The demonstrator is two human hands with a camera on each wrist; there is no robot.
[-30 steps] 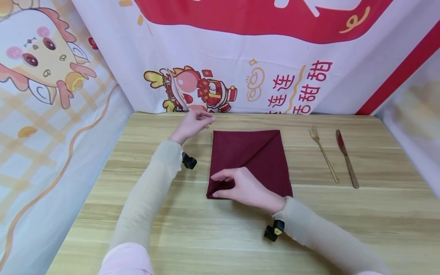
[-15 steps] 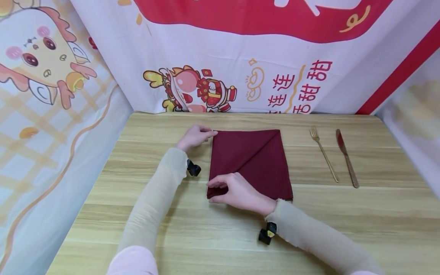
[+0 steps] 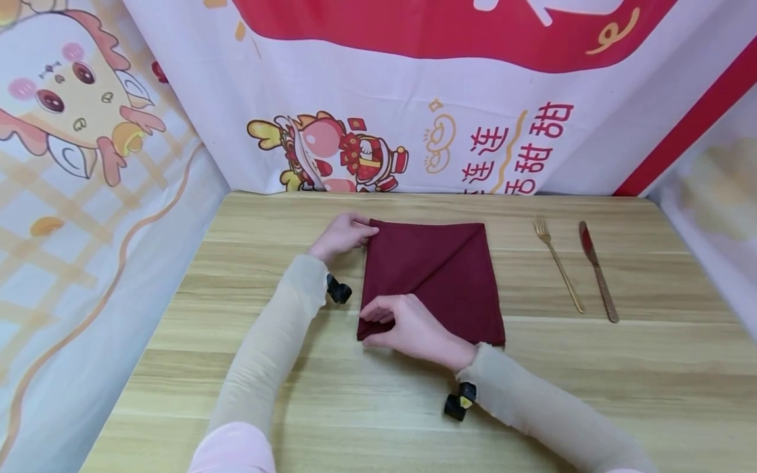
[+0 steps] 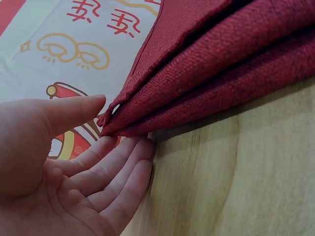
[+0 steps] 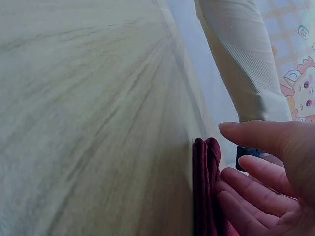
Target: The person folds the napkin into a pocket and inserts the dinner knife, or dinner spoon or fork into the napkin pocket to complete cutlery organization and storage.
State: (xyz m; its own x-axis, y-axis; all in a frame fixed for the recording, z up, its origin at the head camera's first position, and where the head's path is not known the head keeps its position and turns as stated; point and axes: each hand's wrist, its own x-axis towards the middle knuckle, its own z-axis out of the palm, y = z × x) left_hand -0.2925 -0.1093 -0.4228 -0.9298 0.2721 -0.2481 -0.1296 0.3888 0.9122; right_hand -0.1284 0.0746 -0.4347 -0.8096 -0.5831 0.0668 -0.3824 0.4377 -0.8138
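A dark red cloth napkin [image 3: 437, 276], folded into a square with a diagonal fold line, lies flat on the wooden table [image 3: 591, 381]. My left hand [image 3: 367, 233] is at its far-left corner. In the left wrist view the thumb lies over the stacked layers of the napkin [image 4: 221, 64] and the fingers lie under them, so the left hand [image 4: 115, 129] pinches that corner. My right hand [image 3: 372, 322] covers the near-left corner with curled fingers. In the right wrist view the right hand [image 5: 224, 152] has its fingers against the edge of the napkin [image 5: 204, 187], thumb above.
A gold fork [image 3: 558, 264] and a knife [image 3: 597, 270] lie side by side to the right of the napkin. Printed banners [image 3: 414, 98] hang close behind the table and along both sides. Bare wood lies in front of and to the left of the napkin.
My left hand came down from near the table's far edge to the napkin's far-left corner. My right hand's fingers curled tighter at the near-left corner.
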